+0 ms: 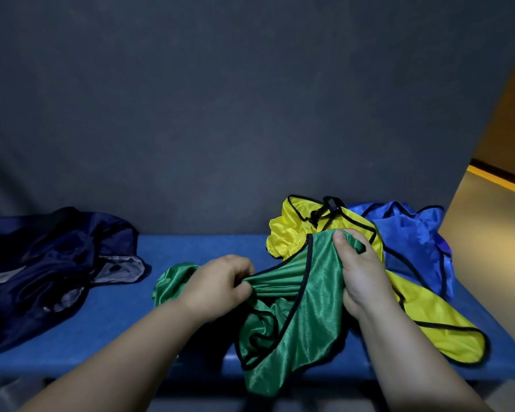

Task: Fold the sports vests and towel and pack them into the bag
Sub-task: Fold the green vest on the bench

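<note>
1. A person's two bare hands grip a green vest point(298, 322) over a blue bench point(191, 248).
2. The left hand point(220, 285) pinches a bunched fold.
3. The right hand point(359, 269) clasps the raised top edge.
4. The vest's lower part hangs over the bench's front edge.
5. A yellow vest point(292, 230) lies just behind it, and a blue vest point(408, 239) is at the far right.
6. A crumpled navy bag point(51, 263) lies at the left end, well apart.
</note>
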The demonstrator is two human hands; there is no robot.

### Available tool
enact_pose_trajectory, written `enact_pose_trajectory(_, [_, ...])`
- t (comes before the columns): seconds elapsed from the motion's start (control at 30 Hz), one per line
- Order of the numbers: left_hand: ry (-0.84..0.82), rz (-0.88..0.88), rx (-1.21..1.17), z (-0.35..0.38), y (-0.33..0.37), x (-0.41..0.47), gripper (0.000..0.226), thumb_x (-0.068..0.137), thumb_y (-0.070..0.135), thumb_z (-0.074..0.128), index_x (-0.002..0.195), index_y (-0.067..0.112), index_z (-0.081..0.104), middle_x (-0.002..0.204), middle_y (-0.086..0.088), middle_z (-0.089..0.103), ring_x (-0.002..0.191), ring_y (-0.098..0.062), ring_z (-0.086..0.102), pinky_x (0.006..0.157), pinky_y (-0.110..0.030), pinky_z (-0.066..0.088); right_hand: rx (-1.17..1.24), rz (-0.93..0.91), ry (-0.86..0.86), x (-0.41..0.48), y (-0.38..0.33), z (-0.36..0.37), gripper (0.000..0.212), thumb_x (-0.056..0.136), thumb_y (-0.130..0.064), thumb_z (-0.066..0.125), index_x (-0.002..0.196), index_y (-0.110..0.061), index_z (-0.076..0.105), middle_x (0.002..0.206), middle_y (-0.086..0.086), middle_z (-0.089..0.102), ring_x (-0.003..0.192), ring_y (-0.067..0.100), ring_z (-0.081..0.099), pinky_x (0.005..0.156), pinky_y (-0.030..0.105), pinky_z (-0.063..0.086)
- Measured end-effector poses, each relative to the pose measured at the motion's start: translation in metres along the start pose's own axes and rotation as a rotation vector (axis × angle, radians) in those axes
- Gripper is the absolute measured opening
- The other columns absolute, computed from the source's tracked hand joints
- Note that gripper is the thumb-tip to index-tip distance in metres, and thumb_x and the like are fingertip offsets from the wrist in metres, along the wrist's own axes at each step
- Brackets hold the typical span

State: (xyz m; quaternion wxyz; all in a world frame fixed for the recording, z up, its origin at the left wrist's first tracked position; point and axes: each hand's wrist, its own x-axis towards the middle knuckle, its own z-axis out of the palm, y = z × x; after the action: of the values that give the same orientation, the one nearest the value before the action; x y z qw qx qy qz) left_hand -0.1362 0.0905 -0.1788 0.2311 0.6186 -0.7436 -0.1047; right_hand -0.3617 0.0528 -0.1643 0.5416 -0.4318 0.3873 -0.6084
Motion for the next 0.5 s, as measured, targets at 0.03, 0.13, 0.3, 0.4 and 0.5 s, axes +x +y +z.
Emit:
enact_pose_trajectory(0.03, [0.012,0.002,0.057,-0.006,-0.002,0.002,0.007,0.078,0.029,0.054,0.085,0.030,0.054,0.082,0.011,0.050,0.079,-0.012,0.049,0.068,-0.027,0.037,0.002,-0.010,0.013,0.000,-0.001,0.000,0.028,0.096,-0.025,0.059,0.073,-0.037,0.069,0.078,0.003,0.068,0.079,0.021,0.063,0.084,0.043,0.051])
enact_pose_trajectory(0.13, [0.076,0.007,0.191,-0.030,-0.009,0.010,0.015,0.082,0.019,0.058,0.081,0.029,0.047,0.084,0.010,0.045,0.078,-0.014,0.045,0.064,-0.028,0.029,0.033,-0.069,0.076,0.005,-0.007,-0.004,0.013,0.096,-0.025,0.058,0.088,-0.029,0.067,0.082,0.005,0.067,0.079,0.020,0.063,0.080,0.039,0.052])
enact_pose_trajectory(0.3, [0.173,-0.060,0.193,-0.070,-0.022,0.021,0.015,0.082,0.013,0.062,0.085,0.026,0.056,0.087,0.008,0.051,0.082,-0.018,0.050,0.068,-0.029,0.034,0.066,-0.129,0.226,0.018,-0.018,-0.020,0.012,0.098,-0.022,0.056,0.088,-0.020,0.062,0.078,0.001,0.065,0.074,0.016,0.062,0.078,0.039,0.051])
enact_pose_trajectory(0.4, [0.240,-0.111,0.112,-0.078,-0.031,0.019,0.020,0.080,0.012,0.064,0.081,0.031,0.058,0.083,0.010,0.054,0.081,-0.016,0.052,0.070,-0.027,0.037,0.064,-0.117,0.277,0.022,-0.019,-0.028,0.008,0.096,-0.025,0.059,0.091,-0.022,0.063,0.086,0.003,0.067,0.086,0.022,0.064,0.084,0.042,0.053])
enact_pose_trajectory(0.5, [0.215,-0.181,-0.043,-0.068,-0.039,0.016,0.017,0.083,0.019,0.071,0.072,0.027,0.061,0.072,0.010,0.059,0.071,-0.012,0.055,0.066,-0.027,0.040,0.009,-0.109,0.258,0.022,-0.014,-0.032,0.008,0.091,-0.032,0.065,0.090,-0.024,0.067,0.093,0.004,0.069,0.097,0.027,0.066,0.089,0.045,0.053])
